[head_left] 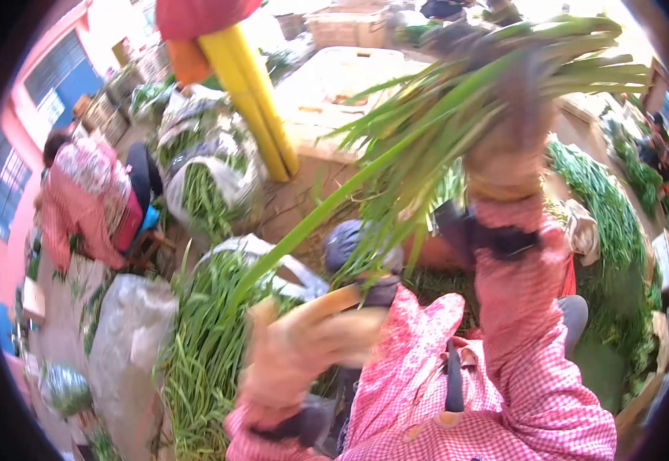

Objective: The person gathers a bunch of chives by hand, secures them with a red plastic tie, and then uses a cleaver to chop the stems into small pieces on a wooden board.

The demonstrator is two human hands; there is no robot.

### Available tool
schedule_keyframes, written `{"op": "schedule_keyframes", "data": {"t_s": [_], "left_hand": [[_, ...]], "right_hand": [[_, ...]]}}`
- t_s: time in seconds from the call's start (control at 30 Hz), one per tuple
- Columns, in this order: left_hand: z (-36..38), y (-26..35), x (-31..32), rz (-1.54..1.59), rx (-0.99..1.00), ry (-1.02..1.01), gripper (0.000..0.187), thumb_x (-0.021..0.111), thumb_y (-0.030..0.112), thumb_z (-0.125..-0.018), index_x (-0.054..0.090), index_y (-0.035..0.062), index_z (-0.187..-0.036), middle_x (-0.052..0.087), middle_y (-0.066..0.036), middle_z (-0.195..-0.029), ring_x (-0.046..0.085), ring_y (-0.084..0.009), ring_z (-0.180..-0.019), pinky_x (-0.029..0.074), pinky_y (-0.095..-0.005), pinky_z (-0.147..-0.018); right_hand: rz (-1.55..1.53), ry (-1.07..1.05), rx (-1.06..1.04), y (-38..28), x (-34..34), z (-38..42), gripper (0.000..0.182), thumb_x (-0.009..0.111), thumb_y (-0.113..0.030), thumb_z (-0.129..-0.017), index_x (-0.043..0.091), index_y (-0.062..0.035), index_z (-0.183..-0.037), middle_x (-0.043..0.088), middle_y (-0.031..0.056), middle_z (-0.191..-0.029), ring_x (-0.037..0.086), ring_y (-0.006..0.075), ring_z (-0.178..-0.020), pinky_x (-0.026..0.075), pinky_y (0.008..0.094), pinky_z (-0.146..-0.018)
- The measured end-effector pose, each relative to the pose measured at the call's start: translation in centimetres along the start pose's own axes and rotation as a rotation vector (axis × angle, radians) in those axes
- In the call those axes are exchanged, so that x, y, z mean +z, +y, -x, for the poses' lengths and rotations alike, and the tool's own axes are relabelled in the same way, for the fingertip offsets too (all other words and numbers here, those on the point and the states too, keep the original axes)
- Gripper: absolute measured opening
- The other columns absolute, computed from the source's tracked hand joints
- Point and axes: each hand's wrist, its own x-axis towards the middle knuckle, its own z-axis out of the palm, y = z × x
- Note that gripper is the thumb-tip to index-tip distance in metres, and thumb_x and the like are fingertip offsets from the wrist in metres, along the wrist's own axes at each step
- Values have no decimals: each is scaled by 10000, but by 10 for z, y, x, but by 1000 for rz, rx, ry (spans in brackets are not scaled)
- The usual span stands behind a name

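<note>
My right hand [507,146], raised at the upper right and smeared by motion, is closed around a bunch of long flat green leaves [426,131], which look like garlic chives. The leaves fan down and leftward from it, and one long leaf reaches toward my left hand [303,346]. That hand is blurred too, with its fingers stretched out and apart in front of my lap. I cannot see anything held in it. Just left of it lies a large heap of the same kind of greens [207,361].
Another person [92,192] sits low at the left, by a clear bag of greens [215,188]. A yellow post [253,107] stands ahead. To the right lies a long pile of greens [603,207]. A clear plastic sack [131,330] rests on the left floor.
</note>
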Motion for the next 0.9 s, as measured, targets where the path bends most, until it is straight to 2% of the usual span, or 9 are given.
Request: {"op": "schedule_keyframes", "data": {"t_s": [0.03, 0.13, 0.23, 0.4, 0.5, 0.6, 0.7, 0.77, 0.9], "left_hand": [[-52, -17, 14, 84, -20, -123, 997, 273, 743, -805, 202, -70, -1378, 272, -369, -1356, 211, -527, -1285, 125, -624, -1052], [-149, -50, -7, 348, -24, -398, 890, 273, 752, -791, 345, 78, -1368, 363, -195, -1389, 358, -366, -1269, 217, -532, -1067], [-178, -77, -12, 816, -1, -425, 788, 401, 711, -793, 383, 158, -1355, 414, -128, -1374, 369, -311, -1275, 251, -521, -1055], [-202, -88, -12, 653, -172, -285, 875, 493, 673, -784, 294, 63, -1380, 489, -202, -1273, 571, -324, -1048, 502, -423, -881], [-217, -102, -19, 816, -205, -196, 842, 452, 609, -846, 153, 88, -1436, 276, -187, -1436, 514, -379, -1123, 476, -473, -925], [-227, -101, -40, 655, -464, -392, 862, 518, 528, -854, 56, 104, -1447, 503, -209, -1256, 577, -344, -1045, 527, -427, -858], [-231, -103, -52, 420, -434, -177, 788, 560, 465, -860, 157, 115, -1439, 613, -182, -1067, 643, -262, -864, 560, -353, -714], [-229, -94, -44, 279, -402, -76, 704, 592, 426, -848, 317, 57, -1381, 607, -162, -1100, 646, -222, -833, 556, -330, -706], [-245, -101, -16, -282, -329, -22, 574, 628, 310, -827, 453, -13, -1268, 572, -133, -1196, 646, -220, -840, 537, -317, -698]], "right_hand": [[193, 37, -27, 3, 0, 14, 246, 605, -113, -822, 589, -21, -1050, 649, 81, -926, 614, 170, -806, 509, 312, -699], [727, 118, -6, -5, 1, 59, 328, 646, -106, -777, 569, -36, -1088, 643, 85, -980, 620, 210, -838, 508, 331, -689], [421, 144, 406, -31, 4, 94, 395, 640, -115, -799, 528, -36, -1169, 633, 130, -1015, 592, 240, -1000, 460, 421, -883], [1079, -544, 149, -39, -31, 148, 250, 623, -210, -782, 641, -131, -1019, 625, 50, -1123, 527, 237, -1157, 328, 450, -1035], [1180, -778, 133, -41, -32, 174, 403, 549, -199, -744, 546, -119, -1140, 568, 49, -1178, 435, 254, -1243, 336, 452, -1038], [1235, -846, 6, -36, -41, 195, 432, 561, -189, -754, 532, -142, -1182, 531, 46, -1238, 441, 267, -1231, 353, 428, -1020], [1393, -847, 174, -65, -44, 191, 511, 594, -227, -738, 498, -141, -1232, 480, 97, -1288, 422, 283, -1246, 347, 430, -1025], [1321, -727, 496, -94, -59, 179, 540, 576, -147, -771, 438, -121, -1292, 491, 109, -1280, 434, 288, -1226, 330, 414, -1045], [161, 366, 927, -91, -120, 198, 614, 632, -181, -803, 375, -69, -1350, 512, 85, -1266, 481, 234, -1170, 357, 372, -1019]]}}
